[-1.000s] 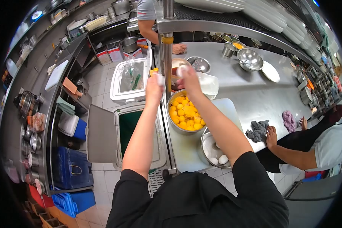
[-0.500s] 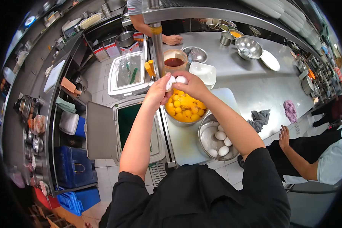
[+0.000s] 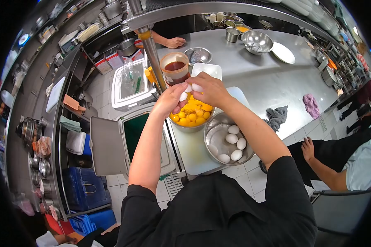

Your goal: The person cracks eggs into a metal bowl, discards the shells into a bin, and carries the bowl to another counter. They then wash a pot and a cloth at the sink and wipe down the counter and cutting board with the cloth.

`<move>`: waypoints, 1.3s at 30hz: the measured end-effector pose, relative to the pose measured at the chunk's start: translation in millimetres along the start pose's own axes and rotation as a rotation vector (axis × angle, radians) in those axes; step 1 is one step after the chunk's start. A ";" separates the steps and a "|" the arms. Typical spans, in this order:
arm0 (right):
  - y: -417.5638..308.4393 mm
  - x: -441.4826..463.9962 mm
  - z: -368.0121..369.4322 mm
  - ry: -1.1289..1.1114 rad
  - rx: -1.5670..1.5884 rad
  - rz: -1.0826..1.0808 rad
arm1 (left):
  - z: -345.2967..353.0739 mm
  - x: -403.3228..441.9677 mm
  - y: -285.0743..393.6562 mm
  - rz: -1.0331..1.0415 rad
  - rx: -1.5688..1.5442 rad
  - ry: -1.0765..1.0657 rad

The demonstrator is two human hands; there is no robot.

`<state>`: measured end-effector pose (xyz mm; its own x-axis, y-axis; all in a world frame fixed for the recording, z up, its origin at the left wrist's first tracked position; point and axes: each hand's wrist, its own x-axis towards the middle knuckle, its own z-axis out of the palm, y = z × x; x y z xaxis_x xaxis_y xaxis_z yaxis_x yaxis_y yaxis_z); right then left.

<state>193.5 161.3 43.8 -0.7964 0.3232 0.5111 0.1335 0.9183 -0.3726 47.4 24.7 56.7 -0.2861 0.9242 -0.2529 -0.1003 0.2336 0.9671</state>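
Both my hands meet above a metal bowl of cracked eggs (image 3: 190,118), full of yellow yolks. My left hand (image 3: 170,101) is closed on white eggshell (image 3: 183,96), and another white piece shows beside it between the hands. In my right hand (image 3: 213,91), the fingers are closed around a white egg (image 3: 197,88); whether it is whole I cannot tell. Below my right forearm, a metal bowl (image 3: 210,153) holds several whole white eggs (image 3: 231,138). Both bowls are on a pale cutting board (image 3: 185,150).
An open bin (image 3: 105,142) with green lining stands left of the board. Behind my hands are a tub of dark red liquid (image 3: 174,66), a white container (image 3: 208,70) and a metal post (image 3: 150,49). Grey cloth (image 3: 276,117) lies right. Co-workers' hands (image 3: 307,149) (image 3: 175,42) are nearby.
The view has shifted, so the bench appears further left. The white pieces between my hands have separated: three now show where two did. Another person's sleeve has appeared at the lower left.
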 end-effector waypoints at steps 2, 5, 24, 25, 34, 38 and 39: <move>5.2 -1.4 -1.9 0.021 -0.016 -0.044 | 3.0 -3.0 4.4 -0.006 0.008 0.017; 11.4 -3.1 -2.0 0.080 -0.046 -0.125 | 4.2 -2.3 5.0 -0.002 0.093 0.000; -4.2 -6.1 24.5 -0.328 1.010 0.758 | -125.5 -66.1 -168.7 -0.147 0.282 0.497; -4.9 -5.8 26.7 -0.350 1.059 0.767 | -153.1 -62.2 -220.7 -0.103 0.732 0.627; -13.5 3.2 45.6 -0.441 1.025 0.888 | -84.3 -55.5 -85.6 0.499 0.537 0.646; -27.6 3.0 45.8 -0.403 1.018 0.881 | -24.1 -37.2 -44.5 0.500 0.544 0.325; -30.9 2.7 45.0 -0.388 0.978 0.846 | -18.5 -32.3 -41.4 0.522 0.584 0.259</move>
<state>160.7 123.6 21.8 -0.8154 0.4703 -0.3376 0.3203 -0.1193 -0.9398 43.1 -20.4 24.4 -0.3770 0.8750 0.3037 0.5973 -0.0209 0.8017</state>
